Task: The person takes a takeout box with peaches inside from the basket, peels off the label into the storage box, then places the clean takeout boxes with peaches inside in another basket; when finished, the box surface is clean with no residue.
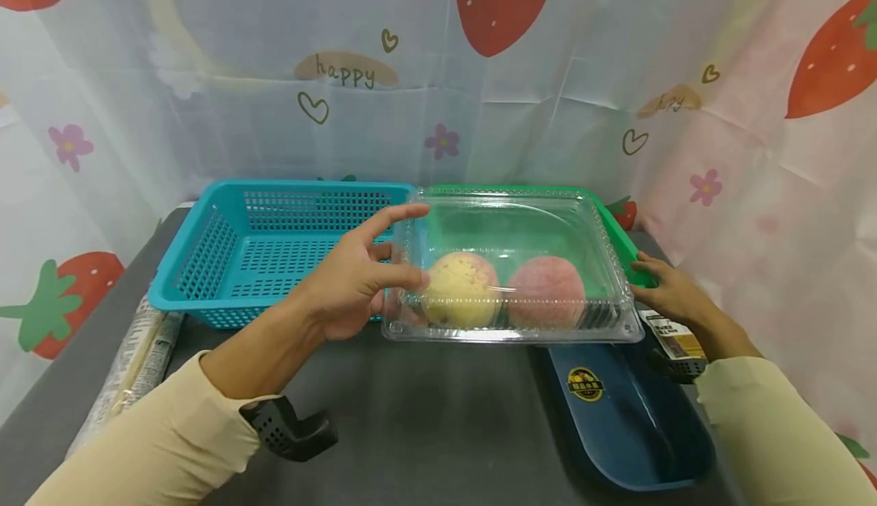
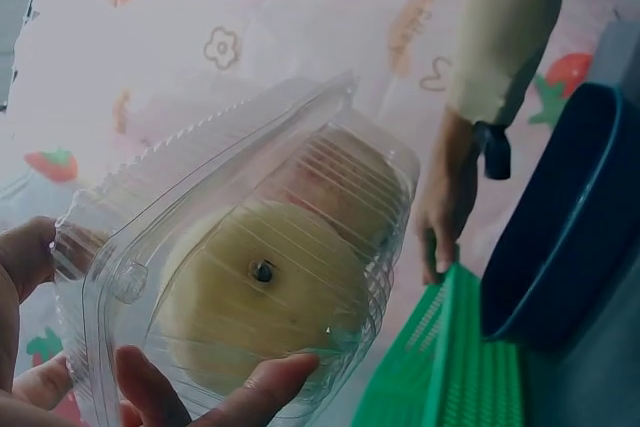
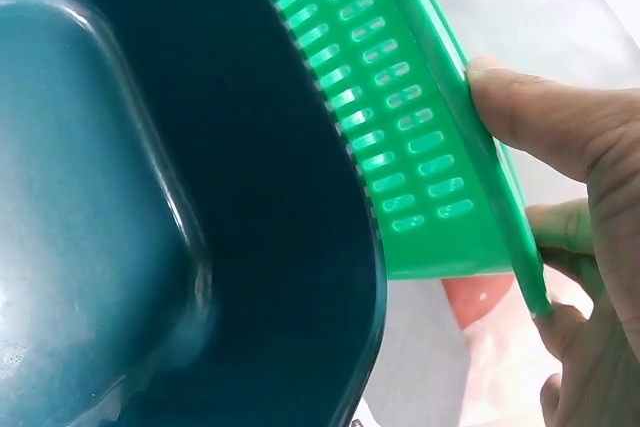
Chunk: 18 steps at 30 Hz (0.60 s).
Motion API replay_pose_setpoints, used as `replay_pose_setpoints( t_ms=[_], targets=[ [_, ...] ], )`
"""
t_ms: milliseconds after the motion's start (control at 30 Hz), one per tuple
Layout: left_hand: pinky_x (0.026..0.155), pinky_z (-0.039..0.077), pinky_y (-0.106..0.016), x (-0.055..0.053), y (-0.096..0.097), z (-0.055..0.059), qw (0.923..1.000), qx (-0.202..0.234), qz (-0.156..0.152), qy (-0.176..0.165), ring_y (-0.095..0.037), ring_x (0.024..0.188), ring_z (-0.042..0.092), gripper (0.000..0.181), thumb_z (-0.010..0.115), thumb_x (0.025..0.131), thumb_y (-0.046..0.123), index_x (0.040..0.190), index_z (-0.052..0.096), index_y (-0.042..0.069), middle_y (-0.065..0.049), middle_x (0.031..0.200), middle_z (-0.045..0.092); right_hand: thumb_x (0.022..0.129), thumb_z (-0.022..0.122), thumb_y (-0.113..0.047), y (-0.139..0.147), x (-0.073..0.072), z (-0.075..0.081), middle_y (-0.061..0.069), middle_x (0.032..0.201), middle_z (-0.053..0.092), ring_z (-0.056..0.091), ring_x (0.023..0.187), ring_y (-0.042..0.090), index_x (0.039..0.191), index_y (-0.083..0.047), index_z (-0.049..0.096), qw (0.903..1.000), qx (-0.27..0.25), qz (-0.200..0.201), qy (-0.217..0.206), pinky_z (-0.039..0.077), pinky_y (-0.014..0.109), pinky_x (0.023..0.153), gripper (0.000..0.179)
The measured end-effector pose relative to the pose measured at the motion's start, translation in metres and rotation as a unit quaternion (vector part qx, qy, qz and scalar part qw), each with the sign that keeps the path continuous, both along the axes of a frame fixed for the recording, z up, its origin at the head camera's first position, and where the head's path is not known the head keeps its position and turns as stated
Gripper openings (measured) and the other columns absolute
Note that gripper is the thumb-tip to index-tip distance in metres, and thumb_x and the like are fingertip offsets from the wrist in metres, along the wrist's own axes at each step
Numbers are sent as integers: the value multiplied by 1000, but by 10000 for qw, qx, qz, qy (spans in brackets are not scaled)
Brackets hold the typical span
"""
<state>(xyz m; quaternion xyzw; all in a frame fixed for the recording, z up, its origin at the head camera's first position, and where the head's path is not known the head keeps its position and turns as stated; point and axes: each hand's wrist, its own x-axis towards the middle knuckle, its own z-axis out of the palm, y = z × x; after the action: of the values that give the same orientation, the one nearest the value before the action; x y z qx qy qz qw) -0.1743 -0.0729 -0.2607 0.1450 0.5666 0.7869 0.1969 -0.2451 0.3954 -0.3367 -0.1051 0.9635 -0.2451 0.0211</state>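
My left hand (image 1: 349,285) holds a clear plastic fruit box (image 1: 507,224) by its left end, thumb on the near side. Inside, a round yellow fruit (image 1: 462,293) lies beside a round pinkish-red fruit (image 1: 546,291). In the left wrist view, a dark spot marks the middle of the yellow fruit (image 2: 265,297). The box is held up in front of a green slotted basket (image 1: 620,243), hiding much of it. My right hand (image 1: 674,293) grips that basket's right rim, and the right wrist view shows the thumb on the rim (image 3: 475,147) with fingers curled behind.
A turquoise slotted basket (image 1: 226,285) stands at the back left. Nearer on the right is a dark blue tub (image 1: 617,415) with a round yellow-black sticker. A printed roll (image 1: 130,361) lies along the left edge. A strawberry-patterned curtain (image 1: 438,95) hangs behind.
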Motion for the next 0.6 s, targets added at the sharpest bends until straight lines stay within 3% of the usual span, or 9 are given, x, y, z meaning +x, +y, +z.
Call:
replay_pose_setpoints(
  t_ms=[200, 267, 433, 600],
  targets=[
    [55, 53, -43, -25, 16, 8, 9997, -169, 149, 85, -19, 52, 43, 73, 68, 82, -7, 141, 47, 29, -12, 82, 45, 86, 64, -18, 2, -1, -2, 35, 146, 26, 24, 131, 55, 134, 18, 41, 9999, -97, 37, 132, 28, 64, 100, 64],
    [51, 49, -39, -33, 22, 9, 9995, -232, 203, 67, -19, 51, 42, 72, 70, 82, -6, 140, 48, 31, -12, 82, 44, 86, 68, -22, 1, 0, -1, 34, 142, 36, 36, 124, 54, 136, 14, 43, 9998, -140, 15, 137, 32, 65, 96, 66],
    [53, 43, -38, -54, 40, 6, 9992, -327, 227, 28, -20, 56, 43, 72, 71, 83, -4, 139, 48, 34, -12, 86, 43, 90, 67, -30, -1, 2, -1, 26, 117, 55, 51, 99, 42, 133, 6, 48, 9994, -299, 98, 137, 39, 63, 88, 59],
    [53, 40, -39, -69, 58, -2, 9991, -320, 286, -56, -21, 54, 42, 73, 71, 82, -5, 138, 49, 36, -11, 83, 44, 92, 65, -31, -1, 3, -1, 24, 115, 57, 52, 99, 40, 129, 6, 50, 9990, -352, 198, 186, 38, 61, 88, 54]
  ],
)
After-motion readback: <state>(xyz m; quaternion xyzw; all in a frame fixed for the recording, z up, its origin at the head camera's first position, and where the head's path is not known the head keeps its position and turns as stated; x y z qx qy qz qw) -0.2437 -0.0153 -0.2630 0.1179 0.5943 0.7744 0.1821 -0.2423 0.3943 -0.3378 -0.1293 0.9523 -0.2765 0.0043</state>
